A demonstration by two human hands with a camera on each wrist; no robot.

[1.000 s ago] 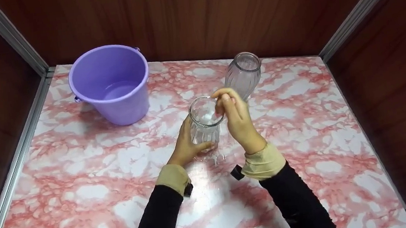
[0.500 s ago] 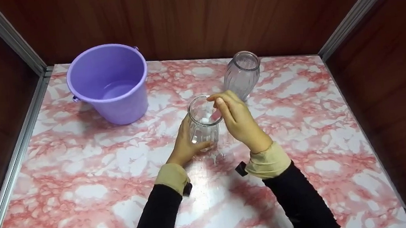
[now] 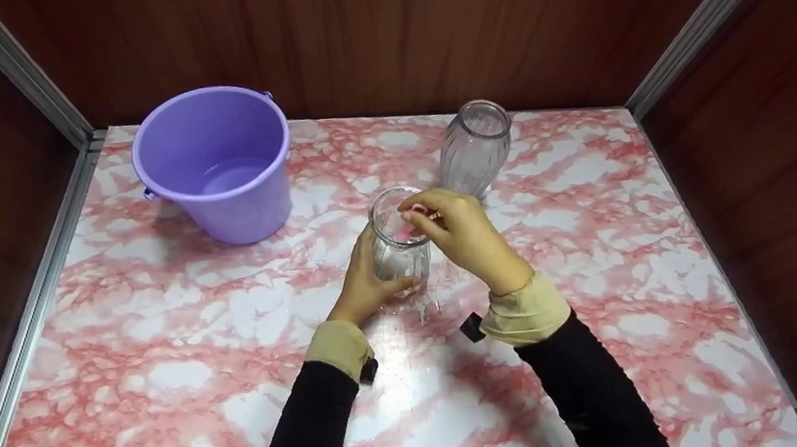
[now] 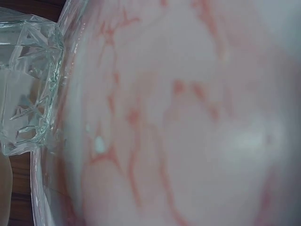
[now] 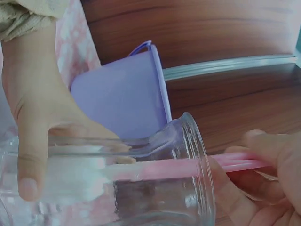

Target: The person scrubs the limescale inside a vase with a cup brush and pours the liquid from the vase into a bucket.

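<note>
The left hand (image 3: 367, 278) wraps round the glass jar (image 3: 401, 245) in the middle of the bench (image 3: 159, 337) to keep it steady, so the right hand (image 3: 470, 238) can pinch the pink brush (image 5: 188, 167) and poke it inside.

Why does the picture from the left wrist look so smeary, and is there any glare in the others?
Left wrist view: too close to focus, so the pink marbled tabletop is a blur; only the clear ribbed glass jar has sharp edges. Head view: sharp, with a white glare patch on the tabletop between the sleeves. Right wrist view: the pink brush handle shows slightly soft through the glass.
</note>
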